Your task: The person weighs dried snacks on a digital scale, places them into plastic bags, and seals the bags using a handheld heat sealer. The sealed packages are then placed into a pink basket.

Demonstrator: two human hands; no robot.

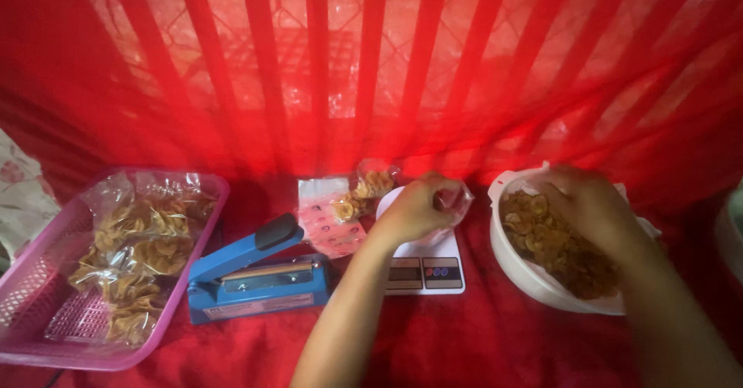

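Two containers flanked the work: a pink basket (pixel 31 280) of bagged chips and a white bowl (pixel 534 280) of loose chips (pixel 553 245), into which the right hand (pixel 592 202) was dipped, finger state hidden. A clear bag (pixel 457 200) was gripped by the left hand (pixel 414 208) over the white scale (pixel 427 268), beside a blue sealer (pixel 255 276).

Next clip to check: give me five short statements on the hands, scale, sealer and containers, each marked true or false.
1. The left hand holds a clear bag over the scale. True.
2. The right hand rests on the blue heat sealer. False: it reaches into the white bowl of chips.
3. The pink basket holds filled bags of chips. True.
4. The sealer's arm is pressed shut. False: it stands raised.
5. The scale lies left of the sealer. False: it lies to its right.
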